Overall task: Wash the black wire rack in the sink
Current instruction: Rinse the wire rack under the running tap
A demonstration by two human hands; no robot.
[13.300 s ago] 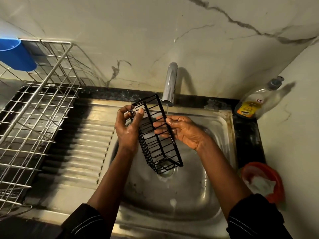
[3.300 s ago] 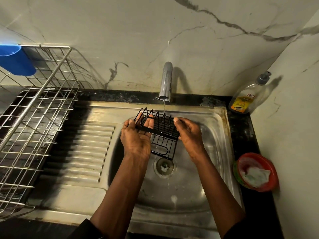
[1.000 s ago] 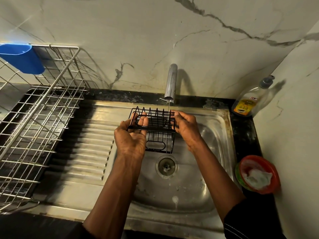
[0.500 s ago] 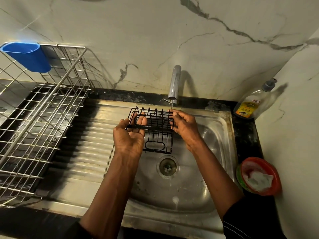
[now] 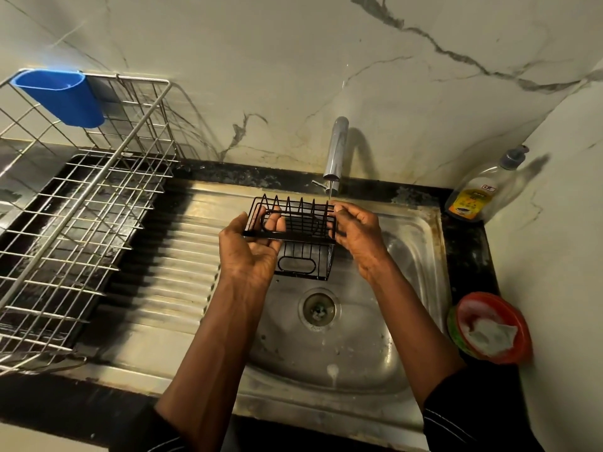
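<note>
Plainly grips with both hands. Left hand (image 5: 251,252) curls round the left end of the rack (image 5: 300,228), thumb up beside the end wires, fingertips showing through the upper oval loop. Right hand (image 5: 359,236) pinches the right end, fingers bent over the top wires; thumb out of sight, so cannot tell its hold.

Hangs between the two hands in the air, over the basin of the sink (image 5: 408,256), up and behind the drain (image 5: 319,308), touching neither. Runs its long axis left to right, straight from one hand to the other, about level. Points its spiked wires up along the far edge; shows a second oval loop lower on the near side.

Sits just in front of the tap (image 5: 336,151), with the spout over the right end rather than the middle. Takes the thin stream (image 5: 330,192) on that right end only, right at the right hand's fingertips; leaves the left end well clear of the water.

Looks like mid-rinse. Probably calls for sliding rightward along that long axis, or swapping ends, to wet the rest. Puts the right hand nearer the water, the left nearer the drainboard (image 5: 173,256). Risks a slip on wet wire.

Further out: dish rack (image 5: 81,207) with cup (image 5: 62,96) at far left, bottle (image 5: 473,197) and bowl (image 5: 489,327) at right.
</note>
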